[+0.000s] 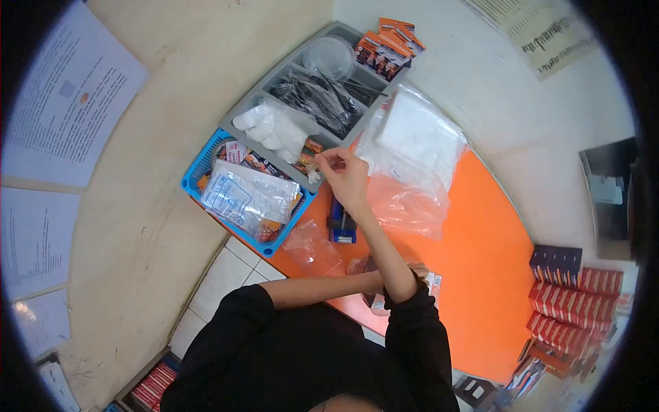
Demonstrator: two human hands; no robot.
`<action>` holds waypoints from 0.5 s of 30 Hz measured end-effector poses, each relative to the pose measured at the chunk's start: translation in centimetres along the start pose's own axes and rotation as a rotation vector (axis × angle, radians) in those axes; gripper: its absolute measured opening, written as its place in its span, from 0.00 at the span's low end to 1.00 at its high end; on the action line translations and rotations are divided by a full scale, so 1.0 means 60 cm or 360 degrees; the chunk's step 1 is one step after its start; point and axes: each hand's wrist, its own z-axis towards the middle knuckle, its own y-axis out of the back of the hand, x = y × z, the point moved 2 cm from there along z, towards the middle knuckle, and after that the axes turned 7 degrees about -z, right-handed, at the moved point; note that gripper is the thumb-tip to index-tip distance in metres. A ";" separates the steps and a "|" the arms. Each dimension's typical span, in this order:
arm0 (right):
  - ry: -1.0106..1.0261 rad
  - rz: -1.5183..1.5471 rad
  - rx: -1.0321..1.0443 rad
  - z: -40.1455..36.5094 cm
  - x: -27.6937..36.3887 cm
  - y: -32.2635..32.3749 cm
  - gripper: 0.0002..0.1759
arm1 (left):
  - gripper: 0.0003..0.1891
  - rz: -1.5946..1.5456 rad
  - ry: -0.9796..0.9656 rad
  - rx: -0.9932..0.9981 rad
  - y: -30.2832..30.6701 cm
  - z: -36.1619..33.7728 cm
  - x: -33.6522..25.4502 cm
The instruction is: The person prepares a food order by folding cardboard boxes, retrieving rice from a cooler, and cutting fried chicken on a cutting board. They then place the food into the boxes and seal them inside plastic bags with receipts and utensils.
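Observation:
My right hand (344,180) reaches to the near corner of a grey compartment tray (255,145). Its thumb and fingers are pinched beside small orange packets (310,152) and a crumpled white scrap (314,176); what they hold, if anything, is too small to make out. Crossing beneath my right forearm, my left hand (419,270) grips a plastic-wrapped box (434,281) at the table's near edge, partly hidden by that forearm. A dark blue tool-like object (342,230) lies beside my right wrist. Clear plastic (312,248) is spread to its left.
A blue basket (269,248) holds packets and a clear bag. White bags (285,134), black strips (316,99) and a round lid (329,58) fill the tray. Clear bags (419,130) lie on the orange table (480,275). Red boxes (573,309) are stacked at right.

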 end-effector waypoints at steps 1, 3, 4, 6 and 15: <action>-0.0171 0.0134 0.0054 -0.005 0.014 0.017 0.05 | 0.25 -0.0005 -0.0001 0.0021 -0.007 -0.001 0.004; -0.0059 0.0179 0.0018 -0.025 0.036 0.072 0.04 | 0.15 -0.0679 0.1063 0.0133 -0.035 -0.012 0.033; 0.0056 0.0216 0.0001 -0.040 0.048 0.108 0.04 | 0.19 -0.0277 0.0904 0.0246 -0.034 -0.019 0.031; -0.0048 0.0534 0.0103 -0.097 0.082 0.199 0.05 | 0.21 -0.0182 0.0497 0.0137 -0.027 -0.013 0.035; -0.0339 0.0394 -0.0740 -0.565 -0.047 0.452 0.10 | 0.13 -0.0537 0.0828 0.0127 -0.084 0.079 -0.002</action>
